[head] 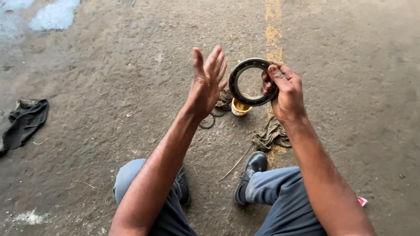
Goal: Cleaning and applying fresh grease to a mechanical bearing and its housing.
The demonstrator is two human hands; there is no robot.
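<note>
Ring: a dark bearing ring (253, 81) is held upright, its opening faced toward the camera.
Right hand (285, 89): grip pinched on the ring's right rim.
Left hand (209, 81): grip spread flat, empty, just left of the ring, not touching.
Below the grip: a yellow cup (240, 107) on the floor.

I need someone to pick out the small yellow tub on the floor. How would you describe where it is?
Find the worn yellow painted line running down the concrete floor. Just left of it, below the dark bearing ring held up in the right hand, stands the small yellow tub. It is the only bright yellow, open-topped container there, set between greasy rags and thin black rubber rings.
</note>
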